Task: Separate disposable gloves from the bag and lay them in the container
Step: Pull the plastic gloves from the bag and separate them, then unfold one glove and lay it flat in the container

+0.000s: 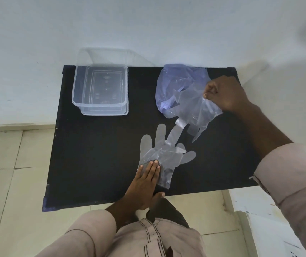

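Black table (96,154): left hand (144,184) flat on glove (164,154), right hand (224,93) pinching gloves (194,108) by bag (174,80).

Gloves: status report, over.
Left hand flat, pinning one glove on the table. Right hand pinching glove bundle at the bag. Container empty. Path clear.

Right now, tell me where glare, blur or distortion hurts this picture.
Head view: wide-angle bends the table edges; top right corner blurs; clear gloves and container show only by faint sheen; right hand and left hand look sharp.
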{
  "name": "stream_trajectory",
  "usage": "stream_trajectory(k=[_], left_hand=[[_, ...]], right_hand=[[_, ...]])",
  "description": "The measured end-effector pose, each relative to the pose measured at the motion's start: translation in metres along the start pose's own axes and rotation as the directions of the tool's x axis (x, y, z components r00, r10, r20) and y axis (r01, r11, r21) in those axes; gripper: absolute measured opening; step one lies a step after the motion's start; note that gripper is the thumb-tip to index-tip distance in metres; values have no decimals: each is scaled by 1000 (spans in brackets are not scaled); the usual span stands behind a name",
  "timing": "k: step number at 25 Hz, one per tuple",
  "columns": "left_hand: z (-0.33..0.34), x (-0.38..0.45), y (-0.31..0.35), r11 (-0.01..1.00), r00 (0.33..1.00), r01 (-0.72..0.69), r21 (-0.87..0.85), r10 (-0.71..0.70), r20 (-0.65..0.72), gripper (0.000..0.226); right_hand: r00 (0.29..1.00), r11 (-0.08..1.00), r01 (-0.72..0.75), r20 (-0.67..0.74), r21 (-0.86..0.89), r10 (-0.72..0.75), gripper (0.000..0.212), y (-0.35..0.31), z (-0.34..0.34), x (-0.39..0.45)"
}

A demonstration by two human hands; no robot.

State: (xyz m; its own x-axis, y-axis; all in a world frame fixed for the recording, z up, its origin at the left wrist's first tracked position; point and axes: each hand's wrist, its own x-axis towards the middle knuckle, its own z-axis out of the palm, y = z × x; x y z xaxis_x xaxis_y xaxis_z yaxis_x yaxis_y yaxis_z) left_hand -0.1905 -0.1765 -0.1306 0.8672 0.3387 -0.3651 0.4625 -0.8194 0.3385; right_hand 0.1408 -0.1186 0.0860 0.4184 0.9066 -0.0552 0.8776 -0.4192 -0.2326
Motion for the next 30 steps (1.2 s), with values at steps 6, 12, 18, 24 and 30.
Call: stream_trajectory(k=[6, 12, 18, 24, 30], left_hand=[[-42, 10, 0, 999, 999, 17, -27, -16, 43, 76], [-132, 20, 9, 956, 960, -6, -294, -76, -268, 53], [-276, 40, 27, 837, 621, -366, -407, -106, -777, 50], [-335, 51, 16, 836, 667, -441, -325, 64, -742, 47], [-342, 43, 23, 747, 763, -442, -497, 20, -647, 14]], right_hand=[[998, 998, 16, -63, -53, -19, 19, -2, -25, -3], [995, 996, 81, -52, -47, -83, 11, -18, -53, -15], [991, 990, 117, -51, -83, -121, 10, -52, -78, -33], [976, 969, 158, -116, -191, -182, 11, -84, -109, -61], [968, 954, 172, -135, -248, -209, 13, -100, -120, -79]])
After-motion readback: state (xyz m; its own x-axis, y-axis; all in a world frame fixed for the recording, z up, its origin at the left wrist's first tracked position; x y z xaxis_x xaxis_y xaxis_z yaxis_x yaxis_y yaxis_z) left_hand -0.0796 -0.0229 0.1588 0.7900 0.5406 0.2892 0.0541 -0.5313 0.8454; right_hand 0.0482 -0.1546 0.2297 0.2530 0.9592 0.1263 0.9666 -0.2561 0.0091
